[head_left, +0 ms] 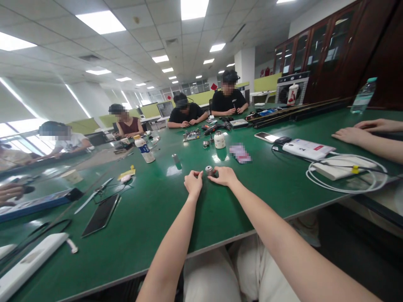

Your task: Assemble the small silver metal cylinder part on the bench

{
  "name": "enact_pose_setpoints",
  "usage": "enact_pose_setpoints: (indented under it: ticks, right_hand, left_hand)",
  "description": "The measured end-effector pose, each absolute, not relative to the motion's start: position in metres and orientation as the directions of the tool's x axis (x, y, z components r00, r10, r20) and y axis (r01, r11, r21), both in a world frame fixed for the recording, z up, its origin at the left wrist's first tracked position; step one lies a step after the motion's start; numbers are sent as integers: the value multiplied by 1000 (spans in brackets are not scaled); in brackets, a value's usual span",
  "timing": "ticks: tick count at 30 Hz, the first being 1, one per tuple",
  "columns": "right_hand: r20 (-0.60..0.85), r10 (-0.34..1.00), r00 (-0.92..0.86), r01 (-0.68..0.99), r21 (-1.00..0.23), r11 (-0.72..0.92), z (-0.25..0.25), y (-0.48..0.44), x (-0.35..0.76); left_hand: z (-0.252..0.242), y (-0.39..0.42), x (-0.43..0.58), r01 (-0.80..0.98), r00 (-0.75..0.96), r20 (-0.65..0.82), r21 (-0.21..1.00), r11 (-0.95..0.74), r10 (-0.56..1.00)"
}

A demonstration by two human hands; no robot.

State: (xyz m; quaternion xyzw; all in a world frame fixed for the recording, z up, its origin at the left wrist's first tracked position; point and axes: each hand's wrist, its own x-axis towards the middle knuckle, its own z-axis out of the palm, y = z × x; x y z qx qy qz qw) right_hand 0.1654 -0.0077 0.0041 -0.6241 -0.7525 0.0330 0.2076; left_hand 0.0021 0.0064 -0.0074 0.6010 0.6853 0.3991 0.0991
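A small silver metal cylinder with a round, ringed top stands upright on the green table. My right hand pinches its right side between thumb and fingertips. Just left of it is my left hand, its thumb and fingertips pressed together. Whether a small part sits in that pinch is too fine to make out. Further off to the left lies a similar metal cylinder. Beyond my hands are a small white jar and a blurred pink-and-white item.
Left are a white bottle with a blue label, scissors, a dark phone and a power strip. Right are white boxy devices, a looped white cable and another person's hands. Several people sit around the table.
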Motion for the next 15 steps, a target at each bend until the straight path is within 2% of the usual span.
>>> enact_pose_setpoints:
  ticks: [8, 15]
  right_hand:
    - [279, 951, -130, 929, -300, 215, 4, -11, 167]
    - [286, 946, -153, 933, -275, 234, 5, -12, 167]
  left_hand:
    - [-14, 11, 1, 718, -243, 397, 687, -112, 885]
    - [-12, 11, 2, 710, -207, 361, 695, -114, 910]
